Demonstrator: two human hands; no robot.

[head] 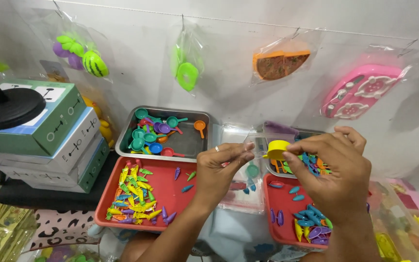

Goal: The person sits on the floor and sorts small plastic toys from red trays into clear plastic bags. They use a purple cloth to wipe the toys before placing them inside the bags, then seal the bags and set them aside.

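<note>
Yellow toy cup sits pinched in the right hand, just above the clear plastic bag whose mouth the left hand grips open w/ fingertips. Looks like the bagging step, cup abt to go in; next calls for keeping the bag mouth wide. Red tray w/ small toy bits lies below

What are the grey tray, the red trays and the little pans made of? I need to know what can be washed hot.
Grey tray: looks like metal, with a dull brushed sheen and rolled rim. Red tray and its twin: apparently moulded plastic, flat matte colour. Small pans: glossy, brightly coloured plastic, as is the yellow cup between both hands.
</note>
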